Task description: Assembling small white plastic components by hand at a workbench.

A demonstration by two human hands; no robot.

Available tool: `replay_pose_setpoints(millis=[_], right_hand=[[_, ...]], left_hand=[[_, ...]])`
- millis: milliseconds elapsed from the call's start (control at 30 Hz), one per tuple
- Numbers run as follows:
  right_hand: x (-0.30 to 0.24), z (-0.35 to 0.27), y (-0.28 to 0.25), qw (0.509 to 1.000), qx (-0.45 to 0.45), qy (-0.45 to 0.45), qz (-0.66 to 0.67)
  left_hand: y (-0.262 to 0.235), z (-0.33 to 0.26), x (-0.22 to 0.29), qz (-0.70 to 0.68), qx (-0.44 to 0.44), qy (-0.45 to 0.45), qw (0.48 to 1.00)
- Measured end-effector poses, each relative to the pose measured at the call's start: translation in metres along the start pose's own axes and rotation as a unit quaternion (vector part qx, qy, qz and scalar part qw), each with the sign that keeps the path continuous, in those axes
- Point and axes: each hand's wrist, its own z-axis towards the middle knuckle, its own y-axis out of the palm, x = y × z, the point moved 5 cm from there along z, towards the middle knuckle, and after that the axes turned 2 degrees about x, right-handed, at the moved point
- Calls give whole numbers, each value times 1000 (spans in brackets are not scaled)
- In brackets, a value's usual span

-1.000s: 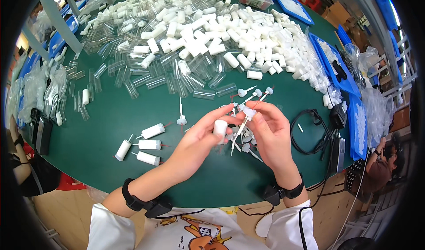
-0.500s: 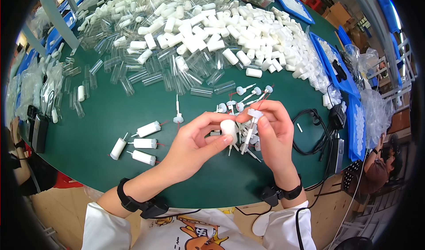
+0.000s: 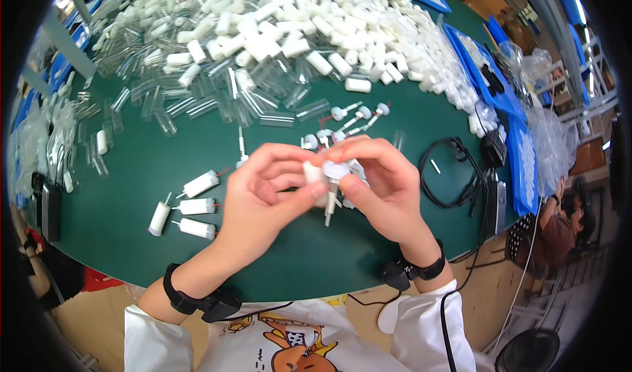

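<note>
My left hand [image 3: 258,197] pinches a white cylinder [image 3: 312,173], partly covered by the fingers. Close against it, my right hand [image 3: 384,191] grips a white round cap with a thin stem [image 3: 331,197], the stem pointing down toward the table. Whether the two pieces touch is hard to make out. Behind the hands lie several similar stemmed caps [image 3: 361,113] with red wires, some hidden by my fingers. To the left of my left hand rest several white cylinders fitted with caps, stems and red wires, one of them a capped cylinder [image 3: 197,206].
A large heap of white cylinders [image 3: 263,33] and clear tubes [image 3: 276,120] spreads across the back of the green table [image 3: 296,260]. Coiled black cable [image 3: 428,181] lies at the right, near blue trays [image 3: 523,164]. Clear plastic bags stand at both sides. Another person [image 3: 559,230] is at the far right.
Both hands have moved slightly left and the two pieces have come together. The capped stem now sits beside the cylinder's end. The whole view has shifted a little.
</note>
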Motion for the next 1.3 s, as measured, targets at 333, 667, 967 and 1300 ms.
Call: replay_pose_setpoints(millis=[333, 667, 967, 1300], right_hand=[[1, 1, 0, 998, 0, -40, -50], [6, 0, 4, 999, -31, -3, -11], [9, 1, 2, 998, -23, 52, 22], [10, 2, 3, 999, -22, 44, 16]], left_hand=[[-2, 3, -8, 14, 40, -38, 998], [-4, 3, -9, -13, 33, -74, 997], [-1, 4, -13, -86, -6, -109, 990], [-2, 5, -16, -100, -40, -152, 983]])
